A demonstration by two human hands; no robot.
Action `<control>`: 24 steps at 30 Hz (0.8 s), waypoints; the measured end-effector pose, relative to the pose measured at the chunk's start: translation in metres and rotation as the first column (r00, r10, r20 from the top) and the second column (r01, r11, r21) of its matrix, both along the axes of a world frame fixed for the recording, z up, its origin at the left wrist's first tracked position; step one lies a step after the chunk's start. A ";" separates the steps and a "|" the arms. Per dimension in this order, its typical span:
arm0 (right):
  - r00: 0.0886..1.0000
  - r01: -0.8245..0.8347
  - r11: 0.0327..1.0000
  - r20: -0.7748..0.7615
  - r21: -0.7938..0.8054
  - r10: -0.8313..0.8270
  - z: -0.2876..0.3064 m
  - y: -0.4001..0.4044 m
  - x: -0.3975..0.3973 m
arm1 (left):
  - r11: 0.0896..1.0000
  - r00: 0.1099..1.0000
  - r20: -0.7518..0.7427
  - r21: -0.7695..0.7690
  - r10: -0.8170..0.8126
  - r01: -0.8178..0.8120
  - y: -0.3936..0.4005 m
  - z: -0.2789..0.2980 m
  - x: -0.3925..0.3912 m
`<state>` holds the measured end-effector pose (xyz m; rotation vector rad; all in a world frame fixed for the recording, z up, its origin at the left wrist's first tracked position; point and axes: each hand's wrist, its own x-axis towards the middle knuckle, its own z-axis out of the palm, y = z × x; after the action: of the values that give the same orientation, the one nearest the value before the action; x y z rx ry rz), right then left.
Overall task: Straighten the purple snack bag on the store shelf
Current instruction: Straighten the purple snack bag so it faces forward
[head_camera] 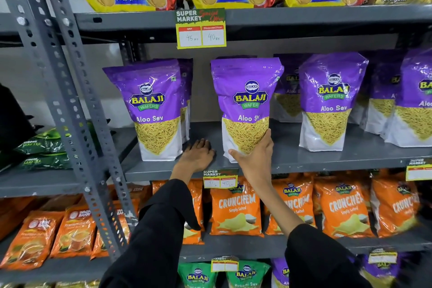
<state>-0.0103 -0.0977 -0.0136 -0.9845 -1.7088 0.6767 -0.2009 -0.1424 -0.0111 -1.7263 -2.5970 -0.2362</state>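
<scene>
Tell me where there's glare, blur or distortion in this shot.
Head view: glare streaks the glossy purple snack bag gripped by the right hand; wide-angle distortion bends the grey upright; motion blur smears the orange packs at lower right; left hand is sharp.

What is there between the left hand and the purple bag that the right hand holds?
Only bare grey shelf. In the head view the left hand rests flat beside the purple bag, which the right hand holds.
</scene>
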 end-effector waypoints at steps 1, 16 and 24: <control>1.000 0.006 1.000 0.006 0.002 -0.006 0.001 0.001 -0.001 | 1.000 1.000 -0.002 0.000 0.003 -0.003 0.000 0.000 0.001; 0.999 0.018 1.000 0.052 -0.003 -0.017 0.006 0.023 -0.016 | 1.000 1.000 -0.013 0.006 0.000 0.000 -0.004 0.003 0.005; 0.998 0.038 0.999 0.055 0.005 -0.038 0.006 0.021 -0.016 | 1.000 1.000 -0.005 0.012 0.003 -0.003 -0.005 0.004 0.006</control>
<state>-0.0260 -0.0767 -0.0075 -1.0393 -1.7338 0.6265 -0.1947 -0.1470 -0.0074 -1.7174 -2.5887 -0.2475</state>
